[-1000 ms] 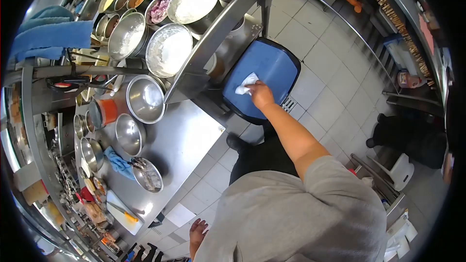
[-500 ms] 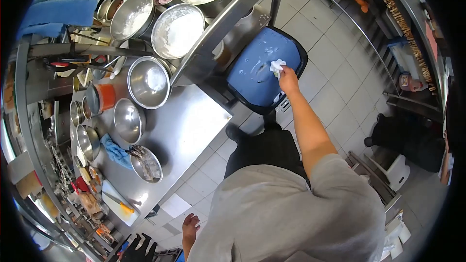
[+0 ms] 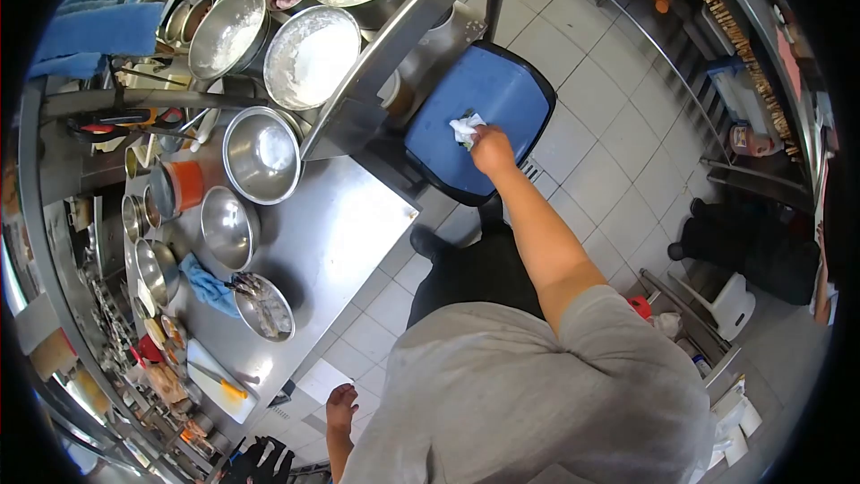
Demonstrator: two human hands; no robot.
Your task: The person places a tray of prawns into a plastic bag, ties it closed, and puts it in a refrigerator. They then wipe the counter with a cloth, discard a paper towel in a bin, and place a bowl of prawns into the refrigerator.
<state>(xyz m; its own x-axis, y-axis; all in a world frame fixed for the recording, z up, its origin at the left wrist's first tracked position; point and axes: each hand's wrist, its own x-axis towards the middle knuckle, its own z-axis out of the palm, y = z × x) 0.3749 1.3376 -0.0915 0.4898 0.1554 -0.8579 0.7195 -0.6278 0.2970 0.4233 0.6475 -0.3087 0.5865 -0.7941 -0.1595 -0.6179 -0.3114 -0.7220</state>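
My right hand is closed round a crumpled white paper towel. It presses the towel to the blue top of a black-rimmed, rounded square object on the floor, which looks like a bin lid. The blue surface around the towel shows no drops or bits. My left hand hangs low beside my body, loosely curled with its fingers apart and nothing visible in it. It is nearest the front edge of the steel table.
On the table stand steel bowls, a bowl of shrimp, a blue cloth and a white cutting board with a yellow-handled knife. Flour bowls sit beyond the metal upright. A white stool is at right.
My right hand has moved the paper towel left across the blue top. Wet drops and small bits seen there before are gone. My left hand has shifted slightly, fingers more curled.
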